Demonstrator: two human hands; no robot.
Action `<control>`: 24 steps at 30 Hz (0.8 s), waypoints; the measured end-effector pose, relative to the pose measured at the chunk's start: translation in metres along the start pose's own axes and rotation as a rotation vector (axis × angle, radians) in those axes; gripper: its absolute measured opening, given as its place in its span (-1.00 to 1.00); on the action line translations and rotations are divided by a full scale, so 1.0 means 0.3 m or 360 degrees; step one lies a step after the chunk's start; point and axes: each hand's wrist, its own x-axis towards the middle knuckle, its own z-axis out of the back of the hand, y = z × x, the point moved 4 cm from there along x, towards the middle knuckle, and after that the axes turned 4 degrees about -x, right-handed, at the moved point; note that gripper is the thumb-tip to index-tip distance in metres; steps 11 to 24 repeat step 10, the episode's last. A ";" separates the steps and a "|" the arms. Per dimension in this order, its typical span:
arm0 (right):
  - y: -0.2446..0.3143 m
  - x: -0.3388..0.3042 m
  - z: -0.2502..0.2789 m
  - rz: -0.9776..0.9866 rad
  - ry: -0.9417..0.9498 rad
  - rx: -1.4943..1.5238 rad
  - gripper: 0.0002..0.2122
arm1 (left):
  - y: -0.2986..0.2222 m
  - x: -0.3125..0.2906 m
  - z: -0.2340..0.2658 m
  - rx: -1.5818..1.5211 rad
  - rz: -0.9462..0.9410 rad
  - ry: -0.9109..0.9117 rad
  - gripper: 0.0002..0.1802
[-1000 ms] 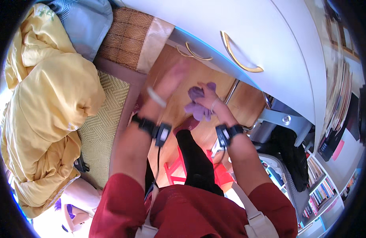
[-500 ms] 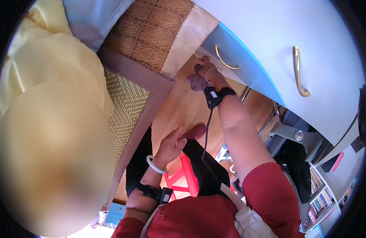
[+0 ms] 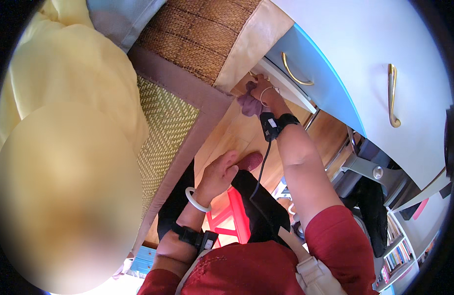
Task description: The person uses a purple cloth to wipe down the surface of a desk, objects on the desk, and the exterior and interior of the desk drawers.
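Observation:
My right hand [image 3: 262, 89] reaches down to the low front of the cabinet, its fingers closed around a dusky purple cloth [image 3: 250, 105]. The cloth hangs bunched below the palm, and its upper part is hidden by the hand. Right at the fingertips is a low drawer front; whether they touch its handle is hard to see. My left hand [image 3: 220, 173] hovers above my legs with nothing in it, fingers stretched out and thumb apart. A brass handle [image 3: 295, 71] sits on the blue drawer front just above my right hand.
A bed edge with a woven mat [image 3: 168, 113] and yellow bedding [image 3: 79, 73] lies to the left. The white cabinet top [image 3: 345, 34] curves along the right, with another brass handle [image 3: 393, 96]. Below me is a red stool [image 3: 235, 216]; a bookshelf [image 3: 398, 255] stands lower right.
The view has shifted slightly, so the bed and cabinet sit further right. My right hand keeps its grip on the cloth by the low drawer; my left hand stays open.

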 end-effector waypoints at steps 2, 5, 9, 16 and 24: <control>-0.010 0.012 0.012 -0.0061 0.0014 0.0011 -0.49 | -0.018 0.015 0.000 0.0006 -0.0002 0.0005 -0.56; 0.053 -0.017 0.063 0.0059 0.0101 -0.0118 -0.52 | -0.043 0.018 0.009 -0.0011 0.0013 -0.0022 -0.56; 0.020 -0.075 0.061 -0.0082 -0.0143 0.0188 -0.49 | -0.055 0.052 0.005 0.0000 0.0028 0.0009 -0.54; 0.096 -0.125 0.087 0.0008 0.0076 0.0212 -0.41 | -0.022 0.034 0.025 -0.0015 0.0070 -0.0019 -0.54; 0.096 -0.125 0.087 0.0008 0.0076 0.0212 -0.41 | -0.022 0.034 0.025 -0.0015 0.0070 -0.0019 -0.54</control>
